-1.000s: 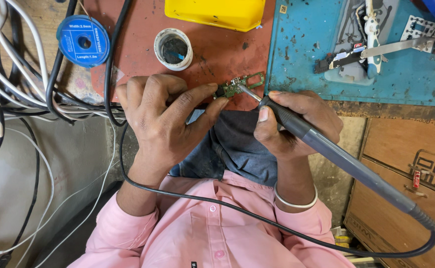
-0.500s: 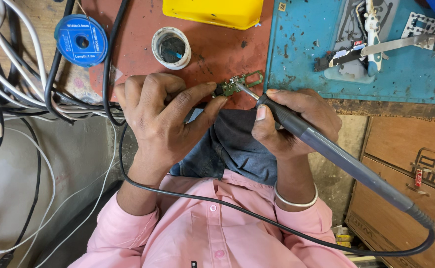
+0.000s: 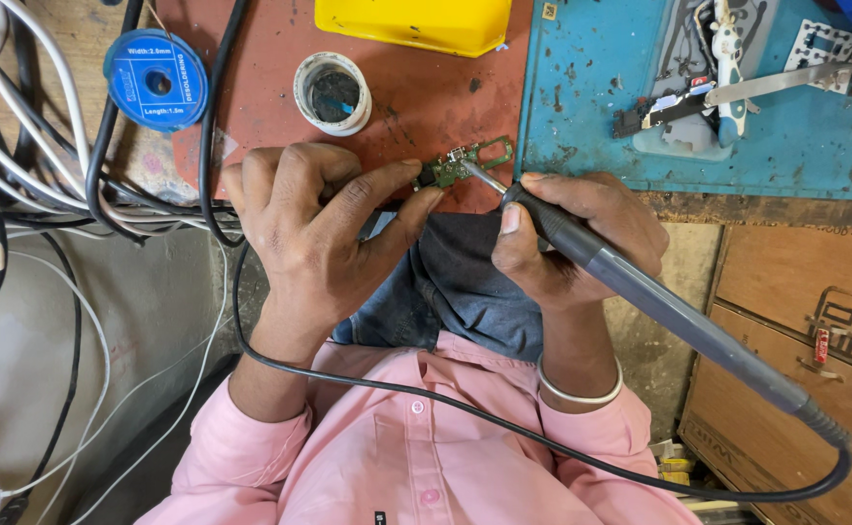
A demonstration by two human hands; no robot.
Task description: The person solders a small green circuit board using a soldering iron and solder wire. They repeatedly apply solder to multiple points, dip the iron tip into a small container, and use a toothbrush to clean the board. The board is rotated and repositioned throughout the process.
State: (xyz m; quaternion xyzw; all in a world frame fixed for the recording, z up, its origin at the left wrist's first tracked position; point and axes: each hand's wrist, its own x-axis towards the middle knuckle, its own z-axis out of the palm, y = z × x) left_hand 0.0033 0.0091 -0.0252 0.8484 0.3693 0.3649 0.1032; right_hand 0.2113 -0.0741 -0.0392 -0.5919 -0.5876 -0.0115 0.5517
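Head view: soldering a small green circuit board (image 3: 465, 163).
Left hand (image 3: 314, 228) pinches board; right hand (image 3: 581, 233) grips soldering iron (image 3: 659, 306), tip touching; next needs steady tip.

Your sleeves and shirt (image 3: 416, 457) are plain pink, with dark blue denim (image 3: 455, 282) below them. The small circuit board (image 3: 460, 165) is green, and the soldering iron (image 3: 659, 301) has a grey handle and a black cord (image 3: 504, 428). On the far bench you have a reddish-brown mat (image 3: 416, 87), a blue mat (image 3: 640, 146) to its right, a yellow tray (image 3: 416, 21), a blue spool (image 3: 156, 80) and a white pot (image 3: 331, 92) with dark contents.
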